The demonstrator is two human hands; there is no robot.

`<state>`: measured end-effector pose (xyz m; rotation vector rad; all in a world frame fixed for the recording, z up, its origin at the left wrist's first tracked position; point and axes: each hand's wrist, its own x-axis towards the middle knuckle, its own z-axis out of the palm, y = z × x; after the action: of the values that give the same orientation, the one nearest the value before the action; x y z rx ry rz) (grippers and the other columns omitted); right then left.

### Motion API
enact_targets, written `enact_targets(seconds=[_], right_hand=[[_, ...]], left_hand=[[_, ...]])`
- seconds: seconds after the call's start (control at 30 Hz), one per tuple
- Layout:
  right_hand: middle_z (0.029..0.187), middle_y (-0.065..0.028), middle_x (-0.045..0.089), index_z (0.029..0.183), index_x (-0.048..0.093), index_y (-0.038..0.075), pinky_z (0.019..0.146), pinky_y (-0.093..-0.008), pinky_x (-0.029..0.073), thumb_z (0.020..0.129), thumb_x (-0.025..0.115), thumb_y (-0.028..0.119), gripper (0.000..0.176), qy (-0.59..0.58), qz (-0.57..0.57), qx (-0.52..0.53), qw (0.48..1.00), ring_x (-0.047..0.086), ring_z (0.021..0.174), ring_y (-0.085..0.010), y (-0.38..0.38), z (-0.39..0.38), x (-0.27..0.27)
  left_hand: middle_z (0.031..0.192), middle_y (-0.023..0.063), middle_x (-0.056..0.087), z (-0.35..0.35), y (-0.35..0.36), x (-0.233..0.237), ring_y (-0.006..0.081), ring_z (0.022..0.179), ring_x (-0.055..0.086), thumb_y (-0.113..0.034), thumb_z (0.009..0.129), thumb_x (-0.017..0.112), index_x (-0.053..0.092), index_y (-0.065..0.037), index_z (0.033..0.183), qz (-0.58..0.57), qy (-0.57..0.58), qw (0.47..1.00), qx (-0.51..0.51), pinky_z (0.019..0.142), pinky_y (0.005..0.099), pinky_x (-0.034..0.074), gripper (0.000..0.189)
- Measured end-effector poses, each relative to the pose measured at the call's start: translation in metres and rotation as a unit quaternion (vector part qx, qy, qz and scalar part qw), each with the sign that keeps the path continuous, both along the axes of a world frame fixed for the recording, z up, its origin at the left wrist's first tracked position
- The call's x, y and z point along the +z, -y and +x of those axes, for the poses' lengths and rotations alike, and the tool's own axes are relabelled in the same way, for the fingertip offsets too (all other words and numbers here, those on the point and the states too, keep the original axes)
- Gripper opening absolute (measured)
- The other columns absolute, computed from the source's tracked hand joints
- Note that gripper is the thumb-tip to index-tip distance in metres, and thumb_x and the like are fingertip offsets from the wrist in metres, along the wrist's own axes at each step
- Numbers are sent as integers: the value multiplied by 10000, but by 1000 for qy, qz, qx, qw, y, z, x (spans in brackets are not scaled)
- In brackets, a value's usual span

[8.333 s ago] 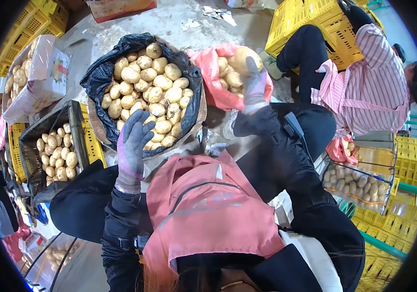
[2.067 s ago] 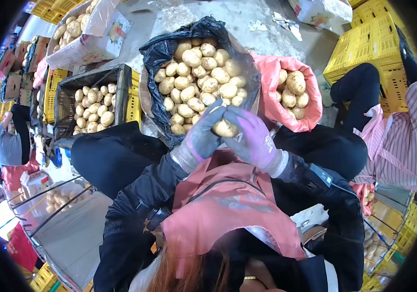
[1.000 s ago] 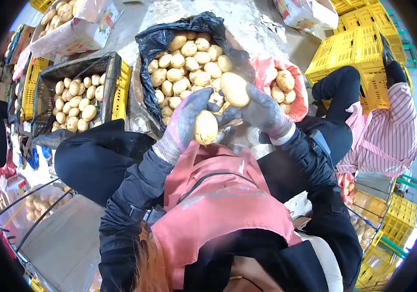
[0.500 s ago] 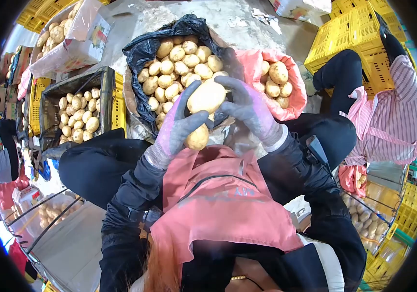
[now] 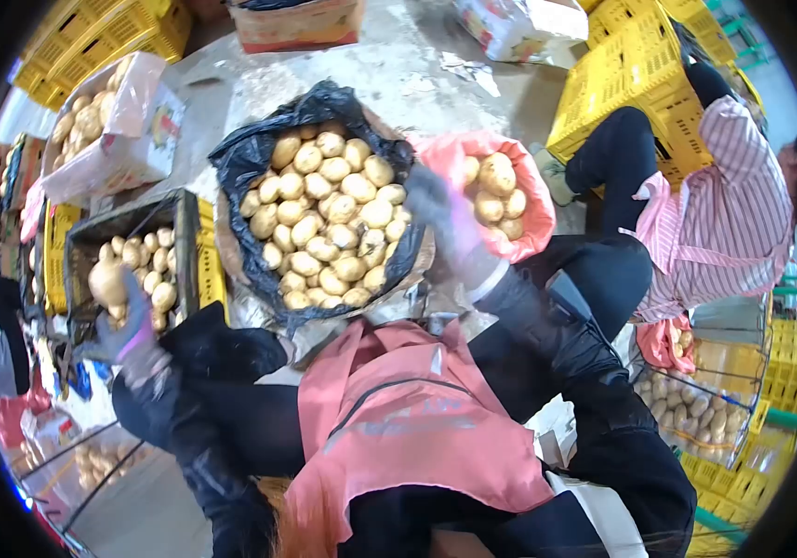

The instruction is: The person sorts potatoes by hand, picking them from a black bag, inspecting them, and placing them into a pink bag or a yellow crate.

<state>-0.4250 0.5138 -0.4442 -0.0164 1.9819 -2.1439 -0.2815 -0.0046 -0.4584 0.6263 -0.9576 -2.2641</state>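
Observation:
My left hand, in a grey and pink glove, reaches over the near side of the dark crate. Its fingers are around a large potato, raised above the smaller ones in there. Over the right edge of the black-lined sack is my right hand, smeared by motion. No potato shows in this hand, and its fingers are too blurred to read. Potatoes fill the black-lined sack in front of me. Beside it, the pink sack holds several larger potatoes.
A white box of potatoes stands beyond the crate. Stacked yellow crates are at the far right, next to a person in a striped top. Another cardboard box sits at the back. A wire-framed potato bin is behind on my right.
My hands have parted from the middle, where they held potatoes together. The left went left to the dark crate with a potato; the right moved slightly right and down. The view has shifted.

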Motion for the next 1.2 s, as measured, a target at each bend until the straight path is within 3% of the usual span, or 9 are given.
enact_targets(seconds=[0.1,0.13,0.23,0.27,0.37,0.43,0.57,0.87,1.2], right_hand=[[1118,-47,587,1303,513,33,939,-257,432,945,578,58,365,-36,-277,-129,952,541,1029,-131,-23,-52,48],[1084,-31,604,1286,523,39,878,-250,444,946,561,41,342,-304,43,-181,934,550,947,-113,-10,-48,100],[1161,-67,602,1248,549,-19,965,-295,436,975,526,57,284,-450,82,-222,861,561,1056,-152,8,-81,80],[1173,-64,607,1256,557,-5,969,-299,436,958,545,53,304,-408,139,-157,889,559,1077,-159,18,-90,51],[1221,-103,631,1269,590,73,999,-326,434,882,608,57,388,-154,240,86,955,577,1149,-237,62,-111,-76],[1204,-155,638,1256,611,161,982,-426,461,824,644,189,434,-129,409,122,895,584,1158,-343,88,-113,-116],[1451,-122,435,1371,495,209,1007,-493,421,810,593,135,574,-219,565,120,786,484,1276,-326,135,-145,-166],[1259,-160,546,1286,530,124,967,-477,444,785,611,182,511,-143,591,-67,791,500,1200,-366,153,-128,-167],[1278,-130,523,1257,544,138,942,-456,450,755,735,275,554,-174,643,122,736,529,1134,-345,177,-101,-151]], left_hand=[[1498,229,381,18,22,77,402,1397,339,-198,878,512,332,45,1458,288,-249,924,-30,1156,577,240,654],[1519,219,354,24,34,89,400,1405,326,-196,891,501,327,28,1467,196,-229,953,-36,1153,571,249,642],[1486,192,418,-18,1,114,331,1386,381,-188,983,453,354,46,1446,-6,-260,946,-195,1164,436,284,528],[1457,197,454,-39,-11,110,331,1373,403,-180,995,447,373,51,1435,6,-304,878,-368,1161,410,298,502],[1337,178,571,-80,-75,34,317,1344,444,-268,992,532,549,4,1289,-349,-46,923,-157,1120,455,365,403],[1368,193,506,-91,-104,33,384,1274,480,-206,974,518,586,-32,1244,182,-40,957,-223,1074,516,403,328],[1426,183,439,-97,-133,37,363,1283,473,-224,1005,453,399,-36,1441,37,-31,979,-200,1078,474,410,478],[1416,172,446,-95,-129,43,317,1272,487,-263,1011,477,390,-47,1441,19,-9,983,-180,1048,436,417,489],[1371,152,502,-88,-142,62,251,1145,566,-262,1000,536,372,-22,1434,54,-4,979,-198,981,367,454,522]])
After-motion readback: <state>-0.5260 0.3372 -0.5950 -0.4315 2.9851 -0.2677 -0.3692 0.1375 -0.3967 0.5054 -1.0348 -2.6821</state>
